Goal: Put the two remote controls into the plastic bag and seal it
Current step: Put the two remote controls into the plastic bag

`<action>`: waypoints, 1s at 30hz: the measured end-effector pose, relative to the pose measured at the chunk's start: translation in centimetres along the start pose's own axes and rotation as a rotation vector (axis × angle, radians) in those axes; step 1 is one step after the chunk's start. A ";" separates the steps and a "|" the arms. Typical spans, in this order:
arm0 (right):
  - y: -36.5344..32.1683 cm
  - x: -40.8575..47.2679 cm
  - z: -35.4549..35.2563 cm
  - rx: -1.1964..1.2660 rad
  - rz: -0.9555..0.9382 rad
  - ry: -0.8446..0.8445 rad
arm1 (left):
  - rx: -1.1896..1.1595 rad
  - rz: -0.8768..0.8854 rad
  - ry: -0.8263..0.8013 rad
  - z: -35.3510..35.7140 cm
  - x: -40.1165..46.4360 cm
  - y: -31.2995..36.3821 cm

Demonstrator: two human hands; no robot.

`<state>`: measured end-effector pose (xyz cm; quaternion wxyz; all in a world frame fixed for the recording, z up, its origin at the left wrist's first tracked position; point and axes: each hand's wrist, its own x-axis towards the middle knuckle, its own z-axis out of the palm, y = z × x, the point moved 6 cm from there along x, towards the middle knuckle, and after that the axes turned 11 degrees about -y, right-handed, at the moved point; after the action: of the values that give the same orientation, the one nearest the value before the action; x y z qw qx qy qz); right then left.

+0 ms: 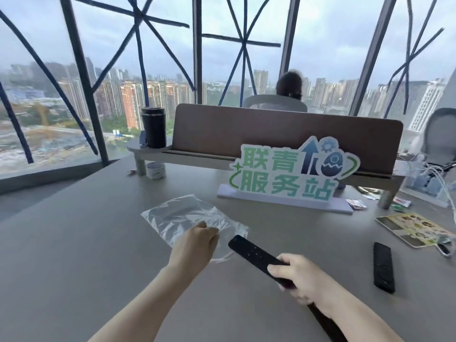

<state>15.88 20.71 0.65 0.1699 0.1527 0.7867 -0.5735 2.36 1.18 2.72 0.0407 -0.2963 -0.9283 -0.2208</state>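
The left hand (195,243) pinches the near edge of the plastic bag (187,218), which lies flat on the counter (74,243). The right hand (298,277) grips the first remote (254,254), tip at the mouth. Lift the upper film, then slide toward 11 o'clock. The second remote (383,267) lies at 3 o'clock.

Grey table (74,255) | lying on it — clear plastic bag (182,215), black remote (383,267), white-based sign (283,201), printed card (414,229), small packets (355,204) | raised shelf (197,157) at back
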 end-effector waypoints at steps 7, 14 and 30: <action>-3.5 2.7 3.4 0.202 -0.105 -0.019 | -0.259 -0.063 -0.010 0.2 -0.2 4.1; 1.8 -5.4 -3.9 -0.481 0.084 0.469 | -0.223 -0.054 -0.009 2.2 -1.0 4.0; 9.5 -12.7 -7.5 0.027 0.027 0.283 | -0.380 0.078 0.011 4.6 -1.1 13.9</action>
<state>30.68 30.06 0.29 0.0629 0.2450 0.7927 -0.5546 11.42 12.71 3.78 -0.0023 -0.3331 -0.8575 -0.3921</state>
